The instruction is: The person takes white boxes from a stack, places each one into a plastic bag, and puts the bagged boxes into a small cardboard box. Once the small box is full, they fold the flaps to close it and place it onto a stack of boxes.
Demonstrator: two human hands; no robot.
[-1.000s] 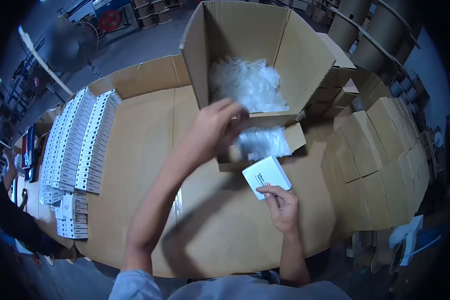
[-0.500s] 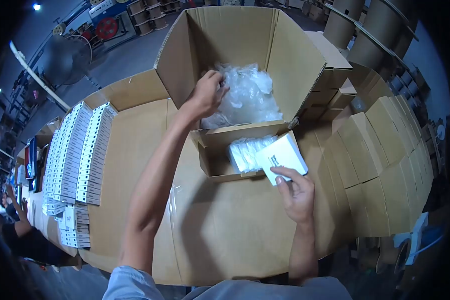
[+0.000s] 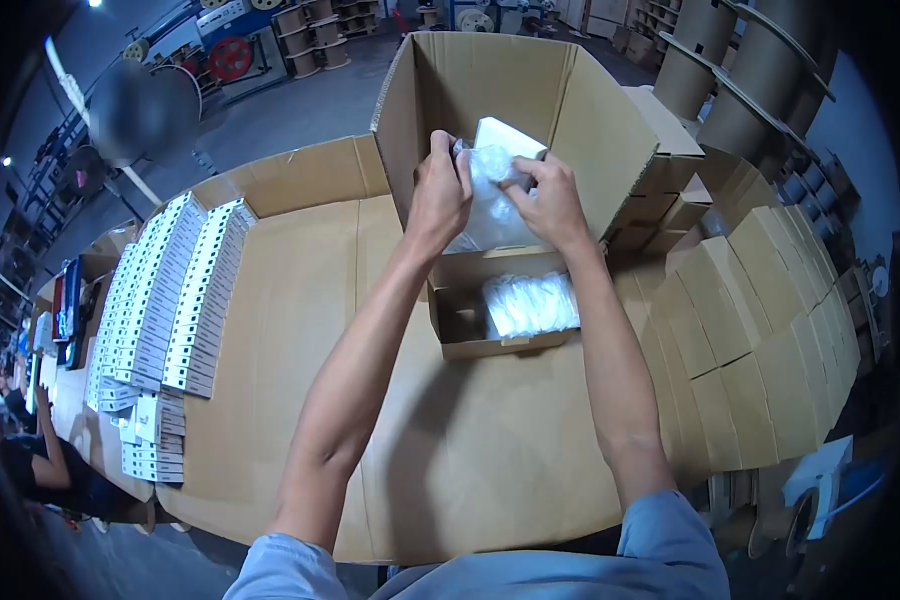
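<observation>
Both hands are raised over a large open carton (image 3: pixel 490 85) full of clear plastic bags. My left hand (image 3: pixel 442 195) pinches the edge of a clear plastic bag (image 3: pixel 490 165). A flat white box (image 3: pixel 512 136) stands tilted behind the bag, partly covered by it. My right hand (image 3: pixel 550 205) has its thumb and fingers closed at the near right corner of that box, against the plastic. Just below sits a small open carton (image 3: pixel 500 347), with several plastic-wrapped white packs (image 3: pixel 530 305) in its right part.
Long rows of white boxes (image 3: pixel 160 290) are stacked at the left of the cardboard-covered table (image 3: pixel 290 300). Folded brown cartons (image 3: pixel 740 340) stand along the right. A person (image 3: pixel 45 460) is at the far left. Large spools (image 3: pixel 760 80) rise at the back right.
My right hand has lifted the white box from over the small carton up to the large one. My left hand now holds a plastic bag up against it. The view has shifted slightly.
</observation>
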